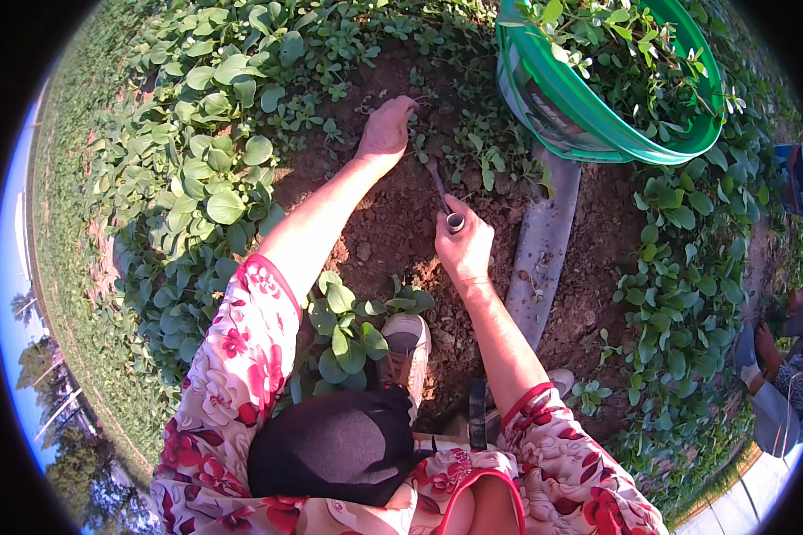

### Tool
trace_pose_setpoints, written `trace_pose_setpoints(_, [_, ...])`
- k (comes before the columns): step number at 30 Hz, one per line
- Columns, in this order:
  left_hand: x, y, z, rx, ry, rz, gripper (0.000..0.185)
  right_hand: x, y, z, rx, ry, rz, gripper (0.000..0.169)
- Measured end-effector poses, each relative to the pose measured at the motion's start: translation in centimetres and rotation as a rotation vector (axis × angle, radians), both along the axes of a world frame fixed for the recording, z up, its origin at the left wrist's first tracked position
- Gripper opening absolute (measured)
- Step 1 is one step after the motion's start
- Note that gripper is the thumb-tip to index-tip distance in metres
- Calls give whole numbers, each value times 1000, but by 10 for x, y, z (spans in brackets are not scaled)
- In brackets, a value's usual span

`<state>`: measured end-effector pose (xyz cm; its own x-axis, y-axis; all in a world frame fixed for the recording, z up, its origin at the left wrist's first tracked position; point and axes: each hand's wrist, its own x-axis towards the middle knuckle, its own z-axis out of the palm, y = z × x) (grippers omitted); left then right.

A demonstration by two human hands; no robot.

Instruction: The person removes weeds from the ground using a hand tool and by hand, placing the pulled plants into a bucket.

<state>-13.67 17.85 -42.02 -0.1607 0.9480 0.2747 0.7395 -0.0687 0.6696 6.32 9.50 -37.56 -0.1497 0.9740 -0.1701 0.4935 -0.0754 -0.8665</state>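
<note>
My right hand (468,244) is closed around the handle of a small metal hand weeding tool (439,184). The round hollow end of that handle faces up, and the narrow blade points away from me, down to the brown soil (368,227). Farther forward and to the left, my left hand (385,127) is low over the ground with its fingers curled among small weeds (428,93). Its fingertips are turned away, so whether they pinch a stem is hidden. Low leafy seedlings (485,157) grow just beyond the tool.
A green plastic bucket (615,144) full of pulled plants tilts at upper right. A grey flat hose (545,247) runs along the soil below it. Broad-leaved crop plants (224,167) stand on the left, with more greenery (676,301) on the right. Another person (773,401) is at the right edge.
</note>
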Motion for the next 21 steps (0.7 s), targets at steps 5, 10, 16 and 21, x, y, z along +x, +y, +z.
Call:
trace_pose_setpoints(5, [-8,-13,9,-149,-43,100,15,27,-31,24,-81,-71,-15,26])
trace_pose_setpoints(10, [9,-10,32,-495,103,-30,42,15,-7,10,79,-108,-43,26])
trace_pose_setpoints(16, [16,-3,46,-725,423,-129,34,9,24,13,137,-251,127,33])
trace_pose_setpoints(21, [20,-6,64,-878,376,-113,28,45,-3,31,148,-192,101,28])
